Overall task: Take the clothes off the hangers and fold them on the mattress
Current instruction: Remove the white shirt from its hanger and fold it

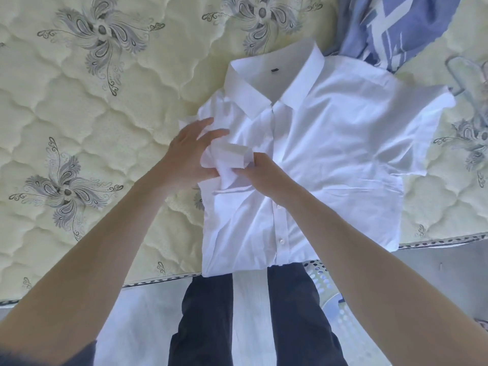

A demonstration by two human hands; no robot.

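Note:
A white collared shirt (pixel 330 143) lies front up on the quilted mattress (pixel 79 128), collar at the far end, hem reaching the near edge. Its left sleeve is bunched over the chest, cuff (pixel 229 154) raised. My left hand (pixel 190 154) holds the bunched sleeve from the left, thumb under the fabric and fingers spread above it. My right hand (pixel 264 175) pinches the sleeve just below the cuff. The shirt's right sleeve (pixel 433 120) lies spread out to the right.
A blue and white patterned garment (pixel 396 27) lies crumpled at the far right of the mattress. A pale hanger (pixel 467 75) lies beside it at the right edge. A perforated plastic basket (pixel 332 299) stands on the floor beside my dark-trousered legs (pixel 206 326).

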